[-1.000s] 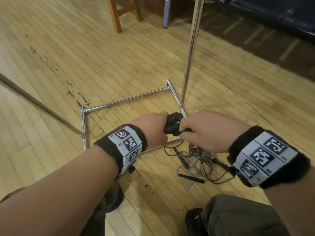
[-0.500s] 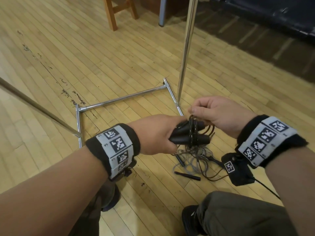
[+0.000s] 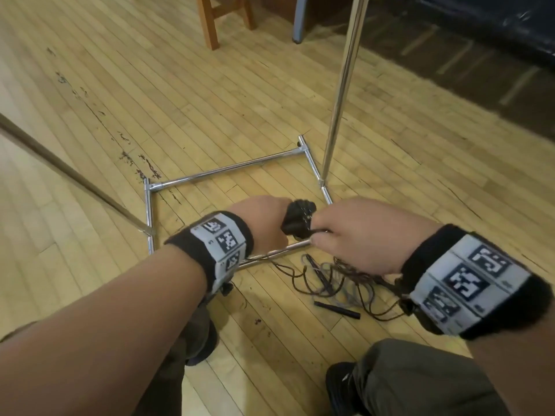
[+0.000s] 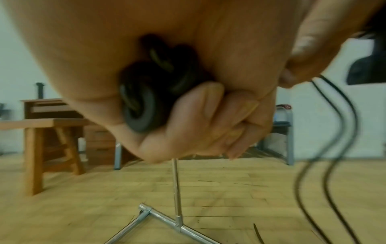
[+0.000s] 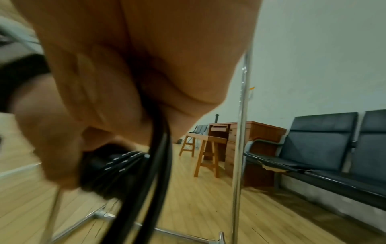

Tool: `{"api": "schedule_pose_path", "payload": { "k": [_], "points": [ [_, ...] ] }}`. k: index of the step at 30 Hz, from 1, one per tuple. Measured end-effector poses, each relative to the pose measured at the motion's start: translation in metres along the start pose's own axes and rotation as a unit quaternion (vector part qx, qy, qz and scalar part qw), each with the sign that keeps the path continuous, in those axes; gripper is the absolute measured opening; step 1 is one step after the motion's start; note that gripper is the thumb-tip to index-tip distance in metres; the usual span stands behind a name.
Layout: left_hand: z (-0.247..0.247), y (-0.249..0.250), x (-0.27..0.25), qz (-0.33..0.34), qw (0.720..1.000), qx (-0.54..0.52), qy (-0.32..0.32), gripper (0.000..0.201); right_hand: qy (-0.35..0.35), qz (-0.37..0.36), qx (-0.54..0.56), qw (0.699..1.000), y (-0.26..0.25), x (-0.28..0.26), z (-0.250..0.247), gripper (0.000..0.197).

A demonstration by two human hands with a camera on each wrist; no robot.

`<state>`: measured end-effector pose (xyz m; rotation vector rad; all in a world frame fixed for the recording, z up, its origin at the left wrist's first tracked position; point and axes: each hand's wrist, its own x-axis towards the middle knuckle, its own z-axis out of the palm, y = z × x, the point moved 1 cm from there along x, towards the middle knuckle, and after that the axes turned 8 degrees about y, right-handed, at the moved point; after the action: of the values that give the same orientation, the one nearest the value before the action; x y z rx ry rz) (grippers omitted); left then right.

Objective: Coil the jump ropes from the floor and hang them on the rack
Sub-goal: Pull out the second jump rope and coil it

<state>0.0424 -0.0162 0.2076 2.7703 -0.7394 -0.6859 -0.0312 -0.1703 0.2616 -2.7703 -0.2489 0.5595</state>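
Two black handles (image 3: 297,219) sit clamped in your left hand (image 3: 264,223), its grip curled tight round them above the rack (image 3: 228,171) base. Your right hand (image 3: 360,235) pinches the rope cord (image 5: 154,165). More jump ropes (image 3: 333,277) lie tangled on the floor (image 3: 150,85).

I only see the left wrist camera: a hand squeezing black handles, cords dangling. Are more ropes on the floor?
Observer: Yes. The head view shows a tangle of ropes on the floor, beside the rack base, below the right hand.
Operator: What's that hand doing?
Observer: In the right wrist view its fingers curl round the black cord, which runs to the handles.
Operator: Anything loose?
Observer: One loose handle lies alone beside the tangle.
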Motion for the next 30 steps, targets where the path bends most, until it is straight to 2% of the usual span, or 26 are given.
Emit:
{"api": "schedule_pose_path", "payload": {
  "k": [4, 8, 10, 13, 14, 15, 17, 18, 20, 21, 23, 24, 27, 30],
  "points": [
    [0.005, 0.018, -0.014, 0.123, 0.992, -0.003, -0.043, 0.034, 0.08, 0.046, 0.102, 0.991, 0.025, -0.004, -0.018, 0.023],
    [0.002, 0.034, -0.025, 0.198, 0.979, -0.035, -0.038, 0.036, 0.108, 0.065, 0.284, 0.951, 0.051, -0.001, -0.016, 0.021],
    [-0.004, 0.037, -0.025, 0.201, 0.977, -0.075, -0.022, 0.035, 0.118, 0.074, 0.389, 0.91, 0.057, 0.002, -0.01, 0.023],
    [-0.015, 0.033, -0.023, 0.169, 0.974, -0.15, 0.028, 0.031, 0.116, 0.113, 0.522, 0.837, 0.057, 0.007, 0.001, 0.025],
    [-0.019, 0.032, -0.022, 0.157, 0.971, -0.176, 0.048, 0.031, 0.118, 0.122, 0.525, 0.834, 0.055, 0.008, 0.006, 0.025],
    [-0.023, 0.03, -0.021, 0.144, 0.967, -0.201, 0.069, 0.03, 0.123, 0.128, 0.501, 0.847, 0.053, 0.01, 0.011, 0.023],
    [-0.029, 0.025, -0.015, 0.113, 0.96, -0.224, 0.129, 0.027, 0.117, 0.146, 0.432, 0.882, 0.045, 0.013, 0.023, 0.032],
    [-0.032, 0.022, -0.011, 0.086, 0.959, -0.218, 0.161, 0.027, 0.098, 0.164, 0.426, 0.884, 0.04, 0.015, 0.027, 0.037],
    [-0.035, 0.012, -0.001, 0.013, 0.966, -0.174, 0.193, 0.027, 0.062, 0.18, 0.387, 0.902, 0.03, 0.018, 0.031, 0.047],
    [-0.034, 0.008, 0.002, -0.022, 0.972, -0.138, 0.19, 0.024, 0.052, 0.165, 0.321, 0.931, 0.024, 0.019, 0.031, 0.045],
    [-0.027, 0.003, 0.006, -0.05, 0.982, -0.079, 0.164, 0.017, 0.025, 0.093, 0.155, 0.983, 0.011, 0.016, 0.025, 0.033],
    [-0.022, 0.003, 0.006, -0.045, 0.987, -0.056, 0.141, 0.015, 0.011, 0.054, 0.087, 0.995, 0.004, 0.013, 0.022, 0.027],
    [-0.004, 0.013, 0.0, 0.012, 0.999, 0.01, 0.032, 0.012, -0.003, -0.002, -0.036, 0.999, -0.006, 0.003, 0.007, 0.022],
    [0.001, 0.02, -0.01, 0.096, 0.994, 0.031, -0.036, 0.016, 0.02, -0.007, -0.028, 0.999, -0.002, -0.003, -0.012, 0.019]
  ]
}}
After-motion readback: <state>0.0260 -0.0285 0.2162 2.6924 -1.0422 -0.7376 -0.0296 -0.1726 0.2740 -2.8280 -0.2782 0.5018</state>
